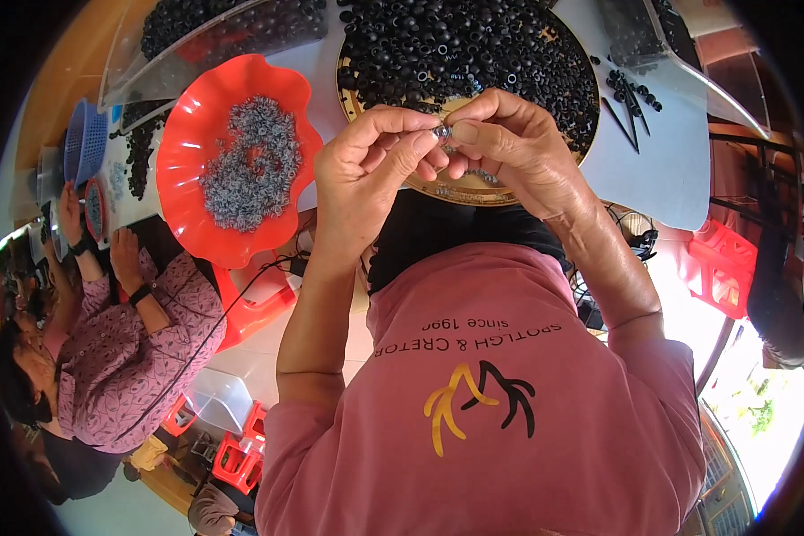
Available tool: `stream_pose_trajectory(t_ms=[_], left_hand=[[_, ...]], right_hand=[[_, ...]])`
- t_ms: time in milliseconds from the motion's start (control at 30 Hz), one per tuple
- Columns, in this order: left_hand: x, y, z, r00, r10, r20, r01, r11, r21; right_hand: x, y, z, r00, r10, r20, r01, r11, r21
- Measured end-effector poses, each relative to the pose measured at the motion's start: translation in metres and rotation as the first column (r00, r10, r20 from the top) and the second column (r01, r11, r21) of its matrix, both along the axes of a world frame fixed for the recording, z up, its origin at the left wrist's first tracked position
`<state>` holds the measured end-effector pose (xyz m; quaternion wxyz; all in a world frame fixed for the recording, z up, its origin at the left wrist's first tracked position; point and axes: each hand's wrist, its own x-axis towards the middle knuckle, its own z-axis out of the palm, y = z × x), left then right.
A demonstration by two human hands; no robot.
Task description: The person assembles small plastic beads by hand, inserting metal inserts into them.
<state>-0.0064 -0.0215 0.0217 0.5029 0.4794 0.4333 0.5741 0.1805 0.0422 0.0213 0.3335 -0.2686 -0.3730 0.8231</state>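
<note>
Here, at the frame's upper centre, a small, dark, shiny piece [441,131] sits pinched between the closed thumb-and-finger tips of the left hand [369,165] and right hand [515,147] (neither nearer), its long axis too tiny to tell.

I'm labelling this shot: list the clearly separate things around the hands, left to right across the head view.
Blue perforated basket, red scalloped dish, left hand, small shiny part at the fingertips, right hand, thin black rods, red plastic stool.

Left hand [363,170] meets right hand [520,147], fingers [408,152] pinched.
</note>
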Motion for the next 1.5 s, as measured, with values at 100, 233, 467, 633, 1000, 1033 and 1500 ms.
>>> stream_pose_trajectory(t_ms=[100, 233, 467, 633, 1000, 1033, 1500], left_hand=[[-0.002, 0.003, -0.002, 0.991, 0.005, -0.131, 0.016, 0.987, 0.160], [-0.004, 0.002, -0.001, 0.960, -0.005, -0.279, 0.072, 0.971, 0.230], [0.010, 0.003, 0.004, 0.984, 0.180, 0.008, -0.179, 0.979, -0.096], [0.001, 0.003, -0.002, 0.999, -0.038, -0.019, 0.033, 0.972, -0.232], [0.002, 0.004, -0.007, 0.995, -0.001, 0.102, 0.031, 0.955, -0.294], [0.003, 0.004, -0.007, 0.993, -0.003, 0.114, 0.035, 0.960, -0.279], [0.004, 0.015, -0.007, 0.931, -0.052, 0.360, 0.173, 0.934, -0.313]], right_hand=[[0.005, 0.003, 0.003, 0.993, 0.103, -0.054, -0.110, 0.980, -0.167], [0.005, 0.000, 0.002, 0.993, 0.120, 0.012, -0.117, 0.980, -0.162], [-0.006, -0.012, -0.011, 0.928, -0.285, 0.239, 0.075, 0.773, 0.629], [-0.008, -0.011, -0.006, 0.868, -0.400, 0.293, -0.002, 0.587, 0.809], [-0.010, 0.000, -0.017, 0.851, -0.516, 0.094, -0.020, 0.146, 0.989], [-0.010, 0.001, -0.017, 0.851, -0.516, 0.094, -0.020, 0.147, 0.989], [-0.004, 0.021, -0.020, 0.879, -0.477, -0.023, -0.009, -0.066, 0.998]])
